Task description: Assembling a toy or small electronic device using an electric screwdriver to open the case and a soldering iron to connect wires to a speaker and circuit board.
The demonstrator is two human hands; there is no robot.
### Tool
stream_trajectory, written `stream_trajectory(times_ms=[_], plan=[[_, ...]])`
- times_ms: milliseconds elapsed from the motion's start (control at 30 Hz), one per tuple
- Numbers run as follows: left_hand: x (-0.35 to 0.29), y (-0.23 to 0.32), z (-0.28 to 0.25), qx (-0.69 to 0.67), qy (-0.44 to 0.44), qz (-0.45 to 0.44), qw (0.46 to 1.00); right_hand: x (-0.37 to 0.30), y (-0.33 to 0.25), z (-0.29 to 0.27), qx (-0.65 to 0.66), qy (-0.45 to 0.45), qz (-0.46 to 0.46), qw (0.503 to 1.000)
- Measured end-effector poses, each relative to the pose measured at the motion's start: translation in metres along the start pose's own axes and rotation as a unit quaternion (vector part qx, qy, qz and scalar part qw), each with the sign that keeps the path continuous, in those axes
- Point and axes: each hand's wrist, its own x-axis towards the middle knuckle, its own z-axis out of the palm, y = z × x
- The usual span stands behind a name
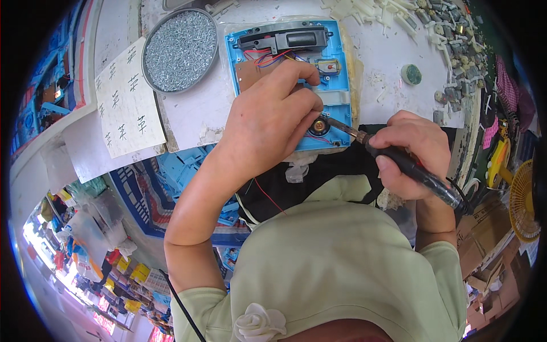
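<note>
An open blue plastic housing (342, 45) lies on the bench in front of me. Inside it are a black plastic assembly (285, 40), a brown board (247, 74), red and blue wires, a small metal-cased motor (329, 67) and a round speaker (318, 126). My left hand (265, 117) is over the housing, fingers curled together beside the speaker; what they pinch, if anything, is hidden. Wrapped in my right hand (419, 139) is a soldering iron (407, 164) with a dark handle. Its tip points left, at the speaker's edge; contact there cannot be made out.
A round tray (217, 48) of small screws stands left of the housing, beside a paper sheet (122, 102). White plastic pieces (364, 10), grey motor parts (453, 62) and a small round tin (411, 74) are at right. Blue housings (181, 171) fill a bag below left.
</note>
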Motion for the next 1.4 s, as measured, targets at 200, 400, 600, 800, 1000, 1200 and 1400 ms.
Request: stream_trajectory(times_ms=[200, 400, 600, 800, 1000, 1200, 1400], plan=[[0.0, 0.001, -0.001, -0.001, -0.003, -0.005, 1.0, -0.007, -0.003, -0.001, 0.032, 0.023, 0.074, 0.996], [0.0, 0.001, -0.001, 0.004, -0.004, 0.001, 1.0, -0.007, -0.003, -0.008, 0.019, -0.011, 0.038, 0.999], [0.0, 0.0, -0.001, 0.001, -0.002, 0.002, 1.0, -0.007, -0.002, -0.007, 0.02, -0.01, 0.02, 1.0], [0.0, 0.0, -0.001, 0.0, -0.004, 0.001, 1.0, -0.002, -0.001, -0.002, 0.005, -0.017, 0.003, 1.0], [0.0, 0.0, -0.001, -0.004, -0.003, -0.006, 1.0, -0.001, 0.001, -0.001, -0.002, -0.013, -0.02, 1.0], [-0.001, 0.0, -0.001, -0.004, -0.004, -0.004, 1.0, -0.004, -0.003, -0.002, 0.01, -0.017, 0.033, 0.999], [-0.001, 0.0, 0.0, 0.002, -0.005, -0.003, 1.0, -0.007, -0.007, -0.009, 0.02, -0.004, 0.062, 0.998]])
